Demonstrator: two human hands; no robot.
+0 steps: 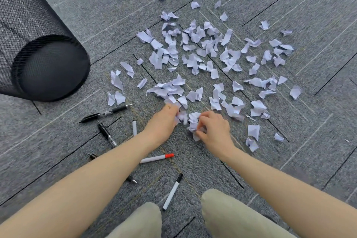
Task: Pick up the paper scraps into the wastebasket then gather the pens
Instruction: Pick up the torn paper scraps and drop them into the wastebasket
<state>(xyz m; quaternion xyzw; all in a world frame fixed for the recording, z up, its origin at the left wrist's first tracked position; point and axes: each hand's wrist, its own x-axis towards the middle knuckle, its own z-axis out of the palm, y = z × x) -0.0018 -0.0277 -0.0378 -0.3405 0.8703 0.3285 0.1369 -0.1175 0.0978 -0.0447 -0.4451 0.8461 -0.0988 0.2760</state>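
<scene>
Left hand (166,120) and right hand (213,129), at frame centre, each clutch crumpled white paper scraps (193,121) on grey carpet (289,160); black mesh wastebasket (38,54) upper left, scattered pens (106,112) lower left.

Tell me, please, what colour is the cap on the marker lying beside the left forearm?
Red; the cap tops a white marker, clearest in the head view.

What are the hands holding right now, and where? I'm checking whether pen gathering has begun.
No pens. Left hand and right hand each grip a bunch of crumpled paper scraps in curled fingertips.
</scene>
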